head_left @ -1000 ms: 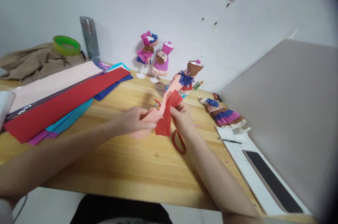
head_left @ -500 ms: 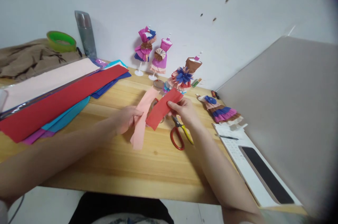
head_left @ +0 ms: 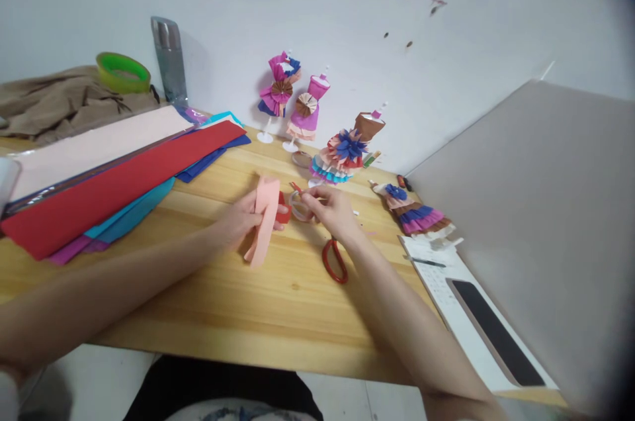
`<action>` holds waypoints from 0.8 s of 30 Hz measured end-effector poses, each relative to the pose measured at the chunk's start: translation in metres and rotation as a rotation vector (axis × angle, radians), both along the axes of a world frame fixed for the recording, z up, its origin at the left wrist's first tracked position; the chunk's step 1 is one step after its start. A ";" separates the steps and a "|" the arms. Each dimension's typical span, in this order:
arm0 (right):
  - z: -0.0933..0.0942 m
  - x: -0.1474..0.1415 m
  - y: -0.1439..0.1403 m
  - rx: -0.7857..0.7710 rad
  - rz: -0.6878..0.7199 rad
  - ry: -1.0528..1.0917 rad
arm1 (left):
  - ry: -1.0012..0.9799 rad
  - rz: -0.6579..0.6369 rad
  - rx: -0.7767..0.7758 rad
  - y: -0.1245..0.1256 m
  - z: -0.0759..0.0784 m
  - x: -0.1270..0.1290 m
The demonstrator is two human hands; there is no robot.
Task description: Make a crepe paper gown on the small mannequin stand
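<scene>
My left hand (head_left: 243, 219) grips a folded pink crepe paper strip (head_left: 268, 202), with a red paper strip (head_left: 284, 208) behind it, partly covered by the fingers. To the right, my right hand (head_left: 330, 209) is closed in a pinch beside a roll of tape (head_left: 299, 206) on the table. A small red piece (head_left: 296, 188) shows near its fingertips; whether the fingers hold it I cannot make out. Below the right wrist lie scissors (head_left: 335, 263), of which just a red handle loop shows; the rest is hidden by my arm.
Sheets of coloured paper, a red one (head_left: 124, 186) on top, lie at left. Behind stand a green tape roll (head_left: 124, 73), a bottle (head_left: 169, 63) and dress forms, one in brown (head_left: 368, 126). A paper dress (head_left: 417, 212) and a phone (head_left: 496, 328) are at right.
The red strip has passed from my right hand to my left, behind the pink strip. My right hand has moved slightly left, towards the tape roll, and its forearm now covers the yellow scissor handle.
</scene>
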State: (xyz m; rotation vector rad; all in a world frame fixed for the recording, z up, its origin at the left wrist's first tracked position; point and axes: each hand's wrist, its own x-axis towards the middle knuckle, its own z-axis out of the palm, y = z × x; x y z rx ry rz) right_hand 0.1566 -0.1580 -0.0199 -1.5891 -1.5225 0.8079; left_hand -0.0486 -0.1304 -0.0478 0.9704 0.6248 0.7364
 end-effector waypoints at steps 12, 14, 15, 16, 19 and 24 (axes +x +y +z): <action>-0.016 -0.036 -0.002 0.083 0.020 0.552 | 0.057 -0.198 0.033 -0.020 -0.004 -0.001; -0.017 -0.036 -0.001 0.114 -0.008 0.509 | 0.066 -0.157 0.024 -0.020 -0.002 0.000; -0.017 -0.036 -0.002 0.123 -0.008 0.499 | 0.071 -0.133 0.015 -0.021 -0.001 0.000; -0.017 -0.036 -0.002 0.127 -0.002 0.492 | 0.076 -0.113 -0.001 -0.021 0.000 0.000; -0.016 -0.035 -0.005 0.120 0.038 0.495 | 0.075 -0.077 -0.093 -0.023 0.002 0.001; -0.023 -0.032 -0.007 0.104 0.055 0.547 | 0.092 -0.060 -0.109 -0.023 -0.002 0.002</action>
